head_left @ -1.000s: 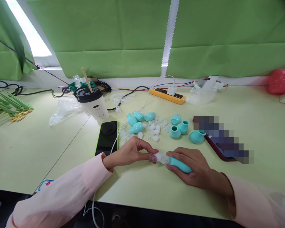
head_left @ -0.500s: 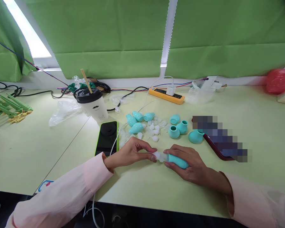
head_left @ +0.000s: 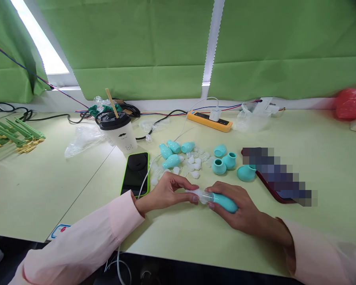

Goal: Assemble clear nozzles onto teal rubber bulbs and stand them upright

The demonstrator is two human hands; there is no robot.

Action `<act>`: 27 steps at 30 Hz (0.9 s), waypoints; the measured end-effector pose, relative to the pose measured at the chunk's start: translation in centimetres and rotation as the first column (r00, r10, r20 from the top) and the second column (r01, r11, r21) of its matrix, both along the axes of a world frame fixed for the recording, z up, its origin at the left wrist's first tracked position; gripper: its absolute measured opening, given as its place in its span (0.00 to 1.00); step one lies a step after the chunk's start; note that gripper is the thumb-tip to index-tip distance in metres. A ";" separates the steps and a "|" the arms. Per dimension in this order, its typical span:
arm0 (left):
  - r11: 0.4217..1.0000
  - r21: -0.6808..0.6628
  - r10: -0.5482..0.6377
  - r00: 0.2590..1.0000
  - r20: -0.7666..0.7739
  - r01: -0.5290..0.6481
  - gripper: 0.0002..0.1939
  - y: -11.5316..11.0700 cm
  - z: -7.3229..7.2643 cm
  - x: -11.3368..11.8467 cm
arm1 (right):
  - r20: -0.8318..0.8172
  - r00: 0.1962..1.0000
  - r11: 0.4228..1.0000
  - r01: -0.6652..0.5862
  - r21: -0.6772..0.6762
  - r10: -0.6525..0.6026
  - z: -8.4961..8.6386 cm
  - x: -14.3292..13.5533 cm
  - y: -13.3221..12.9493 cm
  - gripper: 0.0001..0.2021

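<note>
Between my hands, just above the table, a turquoise squeeze bulb (head_left: pixel 225 203) lies level with a clear neck (head_left: pixel 208 197) and a translucent white tip (head_left: pixel 201 194) in line. My left hand (head_left: pixel 166 194) pinches the white tip between thumb and index finger. My right hand (head_left: pixel 243 209) is wrapped around the bulb, thumb and fingers reaching forward to the clear neck. Behind them are several slim turquoise bulbs (head_left: pixel 171 161) and a scatter of small white and clear pieces (head_left: pixel 195 161). Several rounder turquoise pieces with open mouths (head_left: pixel 218 167) stand or lie to the right.
A phone with a green edge (head_left: pixel 135 174) and a white cable lies left. Behind it stands a lidded paper cup (head_left: pixel 123 138) with a straw. An orange power strip (head_left: pixel 209 120) is at the back. A blurred-out dark red-edged device (head_left: pixel 274 176) lies right; green parts (head_left: pixel 16 132) are far left.
The whole view has shifted slightly. Both hands keep their grip; more of the clear neck shows between them, and the white tip's end now shows between my left thumb and finger.
</note>
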State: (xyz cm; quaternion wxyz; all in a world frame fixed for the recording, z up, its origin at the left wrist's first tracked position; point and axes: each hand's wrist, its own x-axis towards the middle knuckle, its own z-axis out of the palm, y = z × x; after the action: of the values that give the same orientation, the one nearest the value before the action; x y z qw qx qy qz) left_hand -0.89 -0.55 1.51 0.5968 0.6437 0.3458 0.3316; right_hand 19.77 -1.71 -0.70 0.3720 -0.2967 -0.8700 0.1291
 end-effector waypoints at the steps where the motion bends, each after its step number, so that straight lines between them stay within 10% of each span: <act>1: 1.000 -0.003 0.024 1.000 0.017 -0.023 0.09 0.0 -0.2 0.1 | 0.011 1.000 1.000 -0.009 -0.012 0.009 0.2 0.0 0.0 0.10; 10: 0.995 -0.065 0.082 0.992 0.099 -0.075 0.13 -0.7 0.0 0.5 | -0.050 0.999 1.000 -0.021 -0.012 0.021 0.8 -0.3 -0.1 0.11; 20: 0.981 0.195 -0.001 1.000 0.000 0.001 0.11 -1.6 0.3 0.8 | -0.009 0.999 0.999 -0.036 0.017 0.037 1.1 -0.2 -0.7 0.16; 27: 0.880 0.471 0.042 0.978 -0.204 0.061 0.20 -1.9 0.4 0.6 | 0.049 0.999 0.995 -0.006 0.095 0.001 4.5 1.2 -1.8 0.32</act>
State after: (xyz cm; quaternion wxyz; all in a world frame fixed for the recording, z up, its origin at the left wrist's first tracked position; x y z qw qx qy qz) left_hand -0.25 -2.49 1.92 0.3829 0.8031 0.3112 0.3339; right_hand 20.92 -3.53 3.83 0.3639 -0.2803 -0.8846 0.0806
